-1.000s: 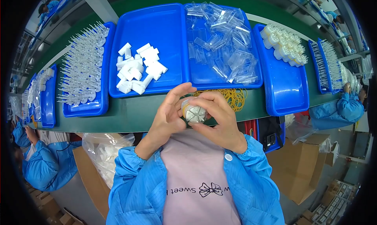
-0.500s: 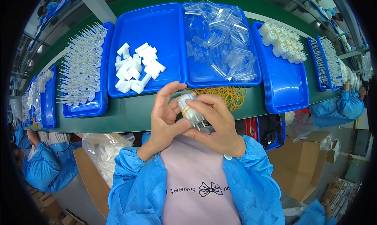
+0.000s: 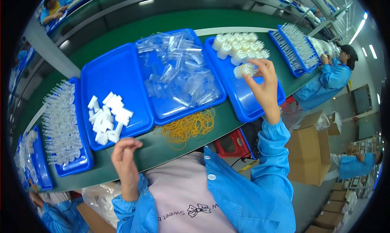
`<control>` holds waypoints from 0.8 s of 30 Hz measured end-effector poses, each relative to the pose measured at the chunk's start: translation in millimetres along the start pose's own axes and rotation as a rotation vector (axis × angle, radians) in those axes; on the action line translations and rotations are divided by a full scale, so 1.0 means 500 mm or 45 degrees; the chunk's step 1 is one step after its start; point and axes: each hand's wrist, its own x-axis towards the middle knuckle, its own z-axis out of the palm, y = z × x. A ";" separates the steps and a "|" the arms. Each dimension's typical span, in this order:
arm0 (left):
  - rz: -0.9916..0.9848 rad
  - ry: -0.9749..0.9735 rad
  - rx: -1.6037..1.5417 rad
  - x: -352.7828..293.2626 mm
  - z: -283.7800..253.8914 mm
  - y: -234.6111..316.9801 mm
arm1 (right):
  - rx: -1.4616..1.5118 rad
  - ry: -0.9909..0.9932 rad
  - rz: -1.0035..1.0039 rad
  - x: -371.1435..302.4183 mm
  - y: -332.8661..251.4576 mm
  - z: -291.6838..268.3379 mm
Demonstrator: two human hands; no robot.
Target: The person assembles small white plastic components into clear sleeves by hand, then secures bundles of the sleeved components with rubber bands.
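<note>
In my right hand (image 3: 265, 83) is a small white part in a clear cover (image 3: 243, 70), pinched between thumb and fingers and lying on its side. That hand is over the right blue tray (image 3: 243, 97), just nearer me than the standing rows of similar white parts (image 3: 237, 46). My left hand (image 3: 126, 160) holds nothing visible. Its fingers are loosely bent above the table's near edge, close to the tray of white blocks (image 3: 109, 117). Between the hands, a heap of yellow rubber bands (image 3: 189, 126) lies on the green table.
A blue tray of clear plastic pieces (image 3: 178, 66) stands mid-table. Left of the white blocks is a tray of upright clear-and-white pieces (image 3: 63, 123). Cardboard box (image 3: 306, 151) and red stool (image 3: 231, 145) are below at right. A co-worker (image 3: 329, 78) sits at the far right.
Both hands were together around the white part with pins and a yellow band. The right has carried it to the right tray; the left has let go and moved left. The view has turned.
</note>
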 end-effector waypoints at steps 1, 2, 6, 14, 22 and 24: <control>-0.007 0.020 -0.004 0.000 -0.007 0.002 | -0.023 0.000 -0.007 0.011 0.032 0.001; -0.012 0.043 -0.007 0.001 -0.011 0.004 | -0.043 -0.002 -0.016 0.017 0.058 0.003; -0.015 0.097 0.002 0.006 -0.016 0.017 | -0.035 -0.022 -0.151 0.044 0.085 0.055; 0.046 0.060 0.009 0.019 -0.003 0.027 | -0.379 -0.029 -0.292 0.083 0.110 0.105; 0.041 0.140 0.046 0.015 -0.024 0.032 | -0.204 0.214 -0.174 0.054 0.136 0.029; 0.083 0.172 0.129 0.011 -0.040 0.043 | -0.084 0.387 0.132 0.037 0.177 0.016</control>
